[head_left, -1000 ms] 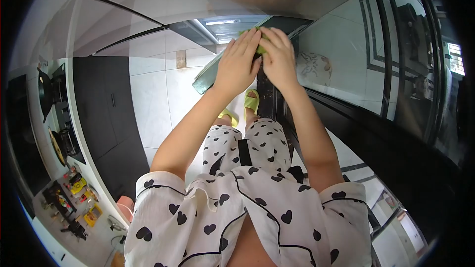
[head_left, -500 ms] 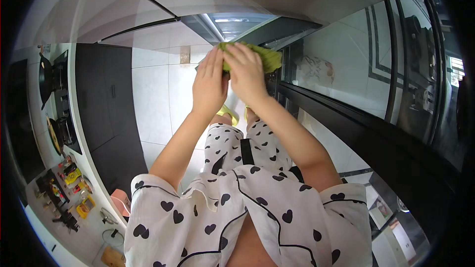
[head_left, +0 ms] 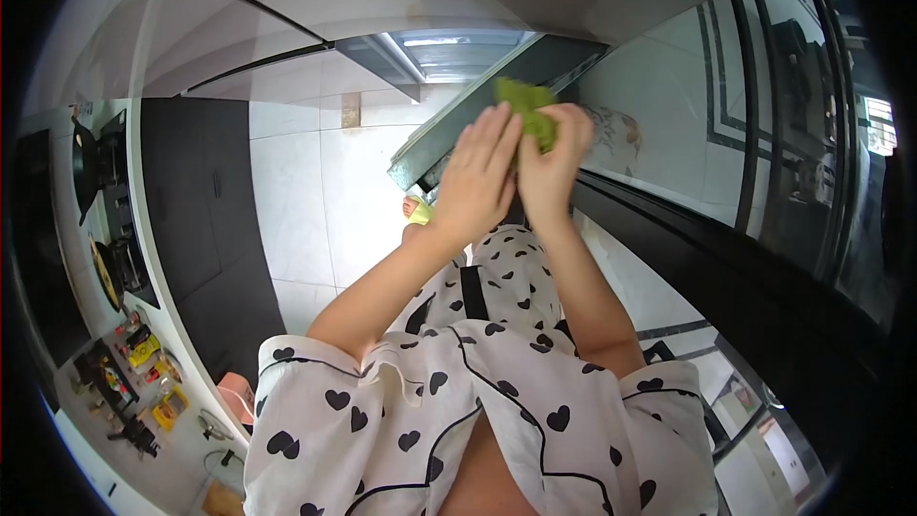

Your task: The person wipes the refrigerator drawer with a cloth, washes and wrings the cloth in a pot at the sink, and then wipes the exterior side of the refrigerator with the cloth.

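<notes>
1. Against the earlier frame, the green cloth [head_left: 531, 115] has moved off to the right and is bunched up, where it had been spread beneath both hands; the near end of the slanted panel [head_left: 457, 124], the landmark here, now shows again.
2. The right hand [head_left: 556, 158], just beside the panel's right side, is partly closed, its fingers and thumb curled around the cloth.
3. The left hand [head_left: 478, 172] overlaps the panel's near part in view, nearly flat with fingers extended; whether it touches the panel or cloth I cannot tell.
4. The panel runs diagonally, its near corner left of both hands and its far end ahead. To its right, the black rail [head_left: 726, 258] angles back past the right forearm.
5. Left of the panel, pale floor tiles [head_left: 287, 191] stretch to the dark cabinets [head_left: 205, 229]; one green slipper [head_left: 418, 212] shows just below its near corner.
6. Right of the panel stands reflective glass [head_left: 669, 124]. Farther left, beyond the cabinets, are a dark pan [head_left: 86, 170] and a counter [head_left: 95, 440] with small items; a pink container [head_left: 235, 396] sits nearer the body.
</notes>
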Motion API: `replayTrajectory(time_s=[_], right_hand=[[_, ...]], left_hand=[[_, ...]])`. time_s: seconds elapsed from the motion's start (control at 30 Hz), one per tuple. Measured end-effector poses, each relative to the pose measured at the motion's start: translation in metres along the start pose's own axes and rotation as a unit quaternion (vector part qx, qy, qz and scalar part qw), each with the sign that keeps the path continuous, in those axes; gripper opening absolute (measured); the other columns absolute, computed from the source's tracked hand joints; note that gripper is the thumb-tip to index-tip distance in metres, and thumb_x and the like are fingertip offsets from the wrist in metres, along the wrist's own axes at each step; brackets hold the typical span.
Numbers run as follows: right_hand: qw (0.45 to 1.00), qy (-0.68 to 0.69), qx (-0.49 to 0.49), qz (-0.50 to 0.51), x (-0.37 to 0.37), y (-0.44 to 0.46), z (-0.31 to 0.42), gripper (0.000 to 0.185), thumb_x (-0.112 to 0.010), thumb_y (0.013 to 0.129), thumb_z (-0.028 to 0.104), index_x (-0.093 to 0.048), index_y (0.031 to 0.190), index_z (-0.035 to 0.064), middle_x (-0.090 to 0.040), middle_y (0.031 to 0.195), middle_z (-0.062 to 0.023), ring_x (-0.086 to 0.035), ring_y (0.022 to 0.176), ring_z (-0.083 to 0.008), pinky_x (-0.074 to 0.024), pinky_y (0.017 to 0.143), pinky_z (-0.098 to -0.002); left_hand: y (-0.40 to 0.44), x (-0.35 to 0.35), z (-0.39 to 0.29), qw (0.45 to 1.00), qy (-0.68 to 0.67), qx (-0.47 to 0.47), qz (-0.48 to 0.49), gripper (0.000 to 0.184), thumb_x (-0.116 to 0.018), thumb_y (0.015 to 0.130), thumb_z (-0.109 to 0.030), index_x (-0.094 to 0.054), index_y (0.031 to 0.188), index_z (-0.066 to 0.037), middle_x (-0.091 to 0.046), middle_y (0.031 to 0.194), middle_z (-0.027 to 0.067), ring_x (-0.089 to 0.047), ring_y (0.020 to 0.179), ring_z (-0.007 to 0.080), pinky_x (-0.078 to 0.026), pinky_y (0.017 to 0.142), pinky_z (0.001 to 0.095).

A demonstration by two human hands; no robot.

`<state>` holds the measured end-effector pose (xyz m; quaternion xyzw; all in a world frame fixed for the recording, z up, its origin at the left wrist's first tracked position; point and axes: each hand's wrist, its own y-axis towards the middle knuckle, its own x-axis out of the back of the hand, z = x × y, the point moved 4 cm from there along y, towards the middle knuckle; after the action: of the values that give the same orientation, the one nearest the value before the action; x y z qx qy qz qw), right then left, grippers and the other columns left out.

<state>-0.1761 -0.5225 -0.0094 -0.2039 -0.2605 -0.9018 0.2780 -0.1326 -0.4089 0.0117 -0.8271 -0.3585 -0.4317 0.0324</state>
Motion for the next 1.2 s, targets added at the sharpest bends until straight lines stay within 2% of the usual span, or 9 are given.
replayTrajectory(time_s=[0.17, 0.27, 0.4, 0.5, 0.63, 0.8, 1.0, 1.03, 1.2], right_hand=[[0.995, -0.058, -0.060, -0.058, 0.018, 0.047, -0.053, 0.030, -0.065, 0.077, 0.006, -0.057, 0.105, -0.0008, -0.053, 0.112, -0.0183, -0.048, 0.107, -0.0369, -0.0367, 0.096, -0.0444], [0.994, -0.065, -0.083, 0.016, 0.002, 0.062, -0.065, 0.030, -0.064, 0.081, 0.010, -0.058, 0.107, -0.0021, -0.053, 0.114, -0.0200, -0.048, 0.109, -0.0377, -0.0376, 0.096, -0.0446], [0.990, -0.137, 0.023, 0.016, 0.005, 0.048, -0.067, 0.031, -0.061, 0.080, 0.008, -0.060, 0.110, 0.0002, -0.055, 0.114, -0.0171, -0.049, 0.108, -0.0376, -0.0424, 0.092, -0.0441], [0.982, -0.170, 0.036, 0.073, 0.016, 0.038, -0.059, 0.034, -0.060, 0.076, 0.004, -0.062, 0.110, 0.0030, -0.056, 0.114, -0.0121, -0.050, 0.106, -0.0355, -0.0441, 0.090, -0.0430], [0.970, -0.193, 0.063, 0.131, 0.013, 0.029, -0.049, 0.032, -0.063, 0.071, 0.004, -0.066, 0.103, 0.0061, -0.057, 0.110, -0.0064, -0.052, 0.100, -0.0295, -0.0452, 0.085, -0.0415], [0.961, -0.198, 0.079, 0.176, -0.003, 0.026, -0.040, 0.028, -0.063, 0.073, 0.008, -0.067, 0.100, 0.0088, -0.056, 0.102, -0.0074, -0.053, 0.097, -0.0287, -0.0454, 0.082, -0.0402], [0.953, -0.165, 0.067, 0.244, -0.029, 0.022, -0.021, 0.028, -0.065, 0.071, 0.010, -0.067, 0.099, 0.0126, -0.054, 0.099, -0.0081, -0.052, 0.097, -0.0285, -0.0459, 0.082, -0.0408], [0.953, -0.155, 0.065, 0.251, -0.033, 0.019, -0.017, 0.029, -0.065, 0.071, 0.010, -0.067, 0.099, 0.0130, -0.054, 0.099, -0.0082, -0.052, 0.097, -0.0286, -0.0461, 0.082, -0.0409], [0.943, -0.111, 0.107, 0.294, -0.052, 0.001, 0.005, 0.036, -0.062, 0.070, 0.001, -0.066, 0.104, 0.0095, -0.054, 0.102, -0.0098, -0.051, 0.100, -0.0305, -0.0467, 0.084, -0.0394]], left_hand=[[0.042, -0.032, -0.008, 0.999, 0.008, -0.037, 0.012, 0.069, -0.059, 0.076, -0.002, -0.037, 0.140, -0.002, -0.038, 0.144, 0.0181, -0.037, 0.133, 0.0360, -0.031, 0.110, 0.0467], [0.058, -0.042, -0.009, 0.997, 0.014, -0.070, 0.026, 0.069, -0.059, 0.076, -0.002, -0.037, 0.141, -0.003, -0.039, 0.144, 0.0159, -0.037, 0.133, 0.0348, -0.031, 0.110, 0.0463], [0.062, -0.056, -0.001, 0.990, 0.090, -0.091, 0.059, 0.063, -0.060, 0.077, -0.007, -0.042, 0.137, -0.005, -0.040, 0.144, 0.0142, -0.036, 0.134, 0.0322, -0.028, 0.111, 0.0479], [0.057, -0.057, -0.002, 0.989, 0.082, -0.105, 0.062, 0.056, -0.060, 0.077, -0.008, -0.047, 0.131, -0.004, -0.041, 0.142, 0.0151, -0.036, 0.134, 0.0319, -0.026, 0.111, 0.0492], [0.039, -0.048, -0.012, 0.996, 0.046, -0.066, 0.050, 0.052, -0.062, 0.074, -0.008, -0.050, 0.125, -0.003, -0.043, 0.139, 0.0169, -0.040, 0.128, 0.0332, -0.031, 0.107, 0.0498], [0.016, -0.037, -0.016, 0.999, 0.013, -0.016, 0.039, 0.051, -0.062, 0.071, -0.005, -0.049, 0.120, -0.001, -0.042, 0.139, 0.0175, -0.049, 0.117, 0.0343, -0.041, 0.095, 0.0456], [-0.001, -0.035, 0.023, 0.984, 0.017, 0.126, 0.127, 0.046, -0.060, 0.074, -0.006, -0.046, 0.117, 0.000, -0.038, 0.142, 0.0203, -0.064, 0.079, 0.0374, -0.054, 0.065, 0.0437], [-0.004, -0.030, 0.028, 0.990, 0.034, 0.094, 0.097, 0.046, -0.060, 0.076, -0.008, -0.045, 0.119, -0.002, -0.039, 0.141, 0.0196, -0.064, 0.072, 0.0376, -0.054, 0.061, 0.0429], [-0.020, -0.008, 0.044, 0.985, 0.018, 0.164, 0.048, 0.048, -0.060, 0.076, -0.005, -0.044, 0.122, -0.006, -0.046, 0.136, 0.0163, -0.064, 0.075, 0.0360, -0.053, 0.062, 0.0410]])
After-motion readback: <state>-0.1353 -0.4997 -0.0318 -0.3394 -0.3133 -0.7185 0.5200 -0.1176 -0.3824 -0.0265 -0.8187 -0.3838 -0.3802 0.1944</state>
